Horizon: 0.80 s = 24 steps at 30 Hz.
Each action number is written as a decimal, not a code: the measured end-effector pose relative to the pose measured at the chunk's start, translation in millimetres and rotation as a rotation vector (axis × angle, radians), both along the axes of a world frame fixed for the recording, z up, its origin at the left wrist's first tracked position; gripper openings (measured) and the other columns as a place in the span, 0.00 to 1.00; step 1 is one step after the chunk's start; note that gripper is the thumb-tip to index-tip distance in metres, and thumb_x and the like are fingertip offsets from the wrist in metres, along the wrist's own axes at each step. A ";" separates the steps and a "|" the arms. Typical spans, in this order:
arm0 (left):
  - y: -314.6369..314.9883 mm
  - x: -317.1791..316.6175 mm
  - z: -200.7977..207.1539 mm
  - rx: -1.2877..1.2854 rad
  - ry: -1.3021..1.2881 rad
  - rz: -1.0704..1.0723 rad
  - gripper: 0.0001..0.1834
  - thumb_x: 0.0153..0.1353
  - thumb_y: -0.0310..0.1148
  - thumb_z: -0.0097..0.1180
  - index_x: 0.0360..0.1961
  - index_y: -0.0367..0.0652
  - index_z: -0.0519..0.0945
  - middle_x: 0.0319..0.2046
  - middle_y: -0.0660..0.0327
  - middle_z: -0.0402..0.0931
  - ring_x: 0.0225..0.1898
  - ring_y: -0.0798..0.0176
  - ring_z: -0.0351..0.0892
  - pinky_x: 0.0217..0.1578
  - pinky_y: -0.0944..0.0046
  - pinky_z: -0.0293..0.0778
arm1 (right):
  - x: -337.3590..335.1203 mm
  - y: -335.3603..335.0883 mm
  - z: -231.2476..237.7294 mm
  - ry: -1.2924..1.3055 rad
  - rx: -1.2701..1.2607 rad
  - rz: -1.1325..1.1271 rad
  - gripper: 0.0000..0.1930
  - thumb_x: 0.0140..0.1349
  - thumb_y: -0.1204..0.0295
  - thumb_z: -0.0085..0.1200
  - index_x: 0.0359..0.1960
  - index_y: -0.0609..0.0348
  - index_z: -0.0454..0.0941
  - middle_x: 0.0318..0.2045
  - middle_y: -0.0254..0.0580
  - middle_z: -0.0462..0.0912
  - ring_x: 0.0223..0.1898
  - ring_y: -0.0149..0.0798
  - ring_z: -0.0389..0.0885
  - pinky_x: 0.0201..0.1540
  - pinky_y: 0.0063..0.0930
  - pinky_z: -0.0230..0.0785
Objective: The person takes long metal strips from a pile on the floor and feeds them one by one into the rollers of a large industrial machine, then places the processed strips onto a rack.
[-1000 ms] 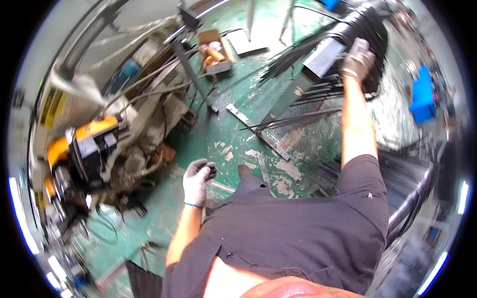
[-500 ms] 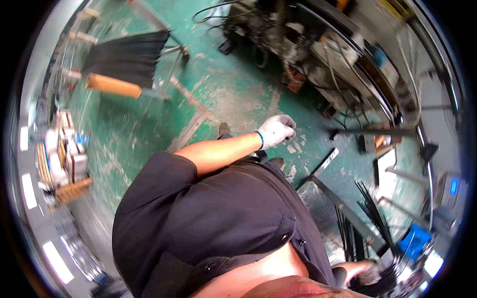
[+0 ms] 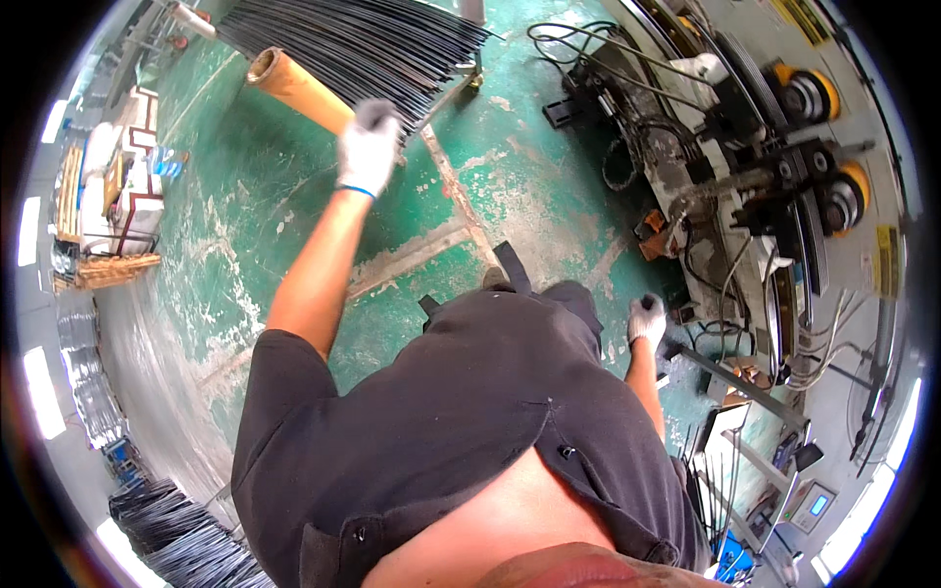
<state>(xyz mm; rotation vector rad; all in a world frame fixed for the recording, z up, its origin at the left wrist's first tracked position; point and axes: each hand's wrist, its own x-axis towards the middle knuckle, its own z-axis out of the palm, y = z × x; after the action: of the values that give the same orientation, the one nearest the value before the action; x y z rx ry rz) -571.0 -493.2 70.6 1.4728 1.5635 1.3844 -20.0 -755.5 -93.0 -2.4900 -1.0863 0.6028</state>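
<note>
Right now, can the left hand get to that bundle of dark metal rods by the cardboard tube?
Probably yes. The gloved left hand is stretched out and already overlaps the near end of the dark rod bundle beside the cardboard tube. Nothing lies between them, though motion blur hides whether it touches.

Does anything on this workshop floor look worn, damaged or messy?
Yes. The green floor has paint worn off in pale patches and streaks, and black cables lie loosely tangled beside the machine.
</note>
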 end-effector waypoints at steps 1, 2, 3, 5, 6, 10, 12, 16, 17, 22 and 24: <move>22.3 -27.5 19.4 0.021 0.000 0.047 0.06 0.67 0.25 0.58 0.44 0.41 0.82 0.38 0.65 0.84 0.42 0.70 0.82 0.48 0.67 0.78 | -6.1 36.0 7.1 0.031 0.062 0.036 0.23 0.60 0.61 0.64 0.54 0.61 0.83 0.46 0.55 0.89 0.50 0.51 0.88 0.57 0.38 0.77; 42.9 -53.8 32.7 0.141 0.126 0.111 0.07 0.67 0.25 0.58 0.45 0.41 0.82 0.39 0.65 0.85 0.43 0.70 0.82 0.49 0.66 0.78 | -19.2 75.2 21.1 0.017 0.071 0.063 0.23 0.61 0.60 0.64 0.54 0.60 0.83 0.46 0.53 0.89 0.50 0.50 0.88 0.56 0.38 0.77; 66.0 -78.3 46.6 0.209 0.255 0.203 0.09 0.67 0.27 0.59 0.47 0.43 0.83 0.40 0.62 0.86 0.43 0.68 0.84 0.49 0.66 0.78 | -28.3 109.4 21.4 -0.038 0.046 0.102 0.24 0.61 0.59 0.64 0.55 0.59 0.83 0.46 0.51 0.89 0.50 0.50 0.88 0.56 0.37 0.76; 99.8 -121.4 71.8 0.285 0.655 0.466 0.11 0.64 0.37 0.62 0.45 0.46 0.86 0.41 0.53 0.87 0.41 0.52 0.88 0.47 0.56 0.81 | -63.0 182.3 32.4 -0.043 0.027 0.196 0.25 0.61 0.57 0.64 0.57 0.57 0.82 0.49 0.51 0.88 0.53 0.50 0.87 0.58 0.38 0.76; 118.6 -141.4 74.8 0.299 0.746 0.557 0.12 0.64 0.41 0.60 0.41 0.45 0.86 0.40 0.52 0.88 0.43 0.46 0.87 0.48 0.50 0.81 | -91.7 218.9 43.7 -0.021 -0.010 0.231 0.27 0.61 0.56 0.64 0.59 0.56 0.81 0.51 0.52 0.88 0.55 0.51 0.86 0.59 0.39 0.75; 180.8 -202.7 66.3 0.037 0.975 0.582 0.15 0.63 0.44 0.59 0.38 0.43 0.85 0.37 0.50 0.86 0.45 0.41 0.84 0.51 0.45 0.78 | -200.3 357.2 20.0 0.027 0.026 0.510 0.34 0.58 0.58 0.68 0.66 0.56 0.75 0.61 0.53 0.82 0.63 0.52 0.80 0.66 0.40 0.70; 199.7 -224.5 47.5 -0.004 1.105 0.526 0.15 0.63 0.43 0.60 0.37 0.42 0.84 0.37 0.49 0.85 0.46 0.40 0.83 0.53 0.44 0.76 | -258.9 424.2 -2.5 0.011 0.055 0.630 0.38 0.56 0.57 0.71 0.67 0.60 0.74 0.63 0.55 0.80 0.66 0.54 0.76 0.69 0.41 0.67; 211.2 -225.6 36.2 0.112 1.170 0.523 0.10 0.56 0.33 0.66 0.38 0.42 0.83 0.38 0.50 0.82 0.46 0.42 0.80 0.55 0.44 0.71 | -372.6 568.8 -44.8 0.025 0.043 0.870 0.53 0.50 0.52 0.75 0.74 0.61 0.61 0.71 0.58 0.70 0.71 0.58 0.67 0.74 0.47 0.60; 224.0 -222.8 31.6 0.114 1.133 0.551 0.10 0.56 0.33 0.67 0.37 0.42 0.82 0.36 0.52 0.81 0.44 0.42 0.79 0.54 0.44 0.70 | -386.6 602.9 -57.8 -0.041 0.097 0.864 0.53 0.49 0.52 0.75 0.74 0.61 0.61 0.71 0.58 0.69 0.71 0.59 0.67 0.73 0.47 0.61; 253.5 -225.0 6.5 0.152 1.155 0.693 0.21 0.57 0.36 0.73 0.43 0.34 0.78 0.44 0.47 0.77 0.51 0.41 0.77 0.57 0.43 0.72 | -464.9 772.0 -92.1 -0.163 0.036 0.860 0.61 0.44 0.42 0.77 0.73 0.67 0.59 0.66 0.60 0.73 0.68 0.58 0.71 0.72 0.46 0.62; 261.4 -232.9 0.6 0.231 1.121 0.657 0.25 0.59 0.36 0.73 0.48 0.32 0.75 0.45 0.46 0.77 0.53 0.42 0.76 0.56 0.43 0.74 | -488.3 814.9 -133.6 -0.345 0.004 0.824 0.62 0.43 0.36 0.75 0.72 0.67 0.59 0.67 0.60 0.71 0.69 0.56 0.70 0.73 0.45 0.60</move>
<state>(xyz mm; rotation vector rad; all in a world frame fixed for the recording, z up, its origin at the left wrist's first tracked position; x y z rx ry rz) -803.9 -231.8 71.2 2.1844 2.8399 1.0693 -508.3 59.4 -226.6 -2.1065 -2.2658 0.3599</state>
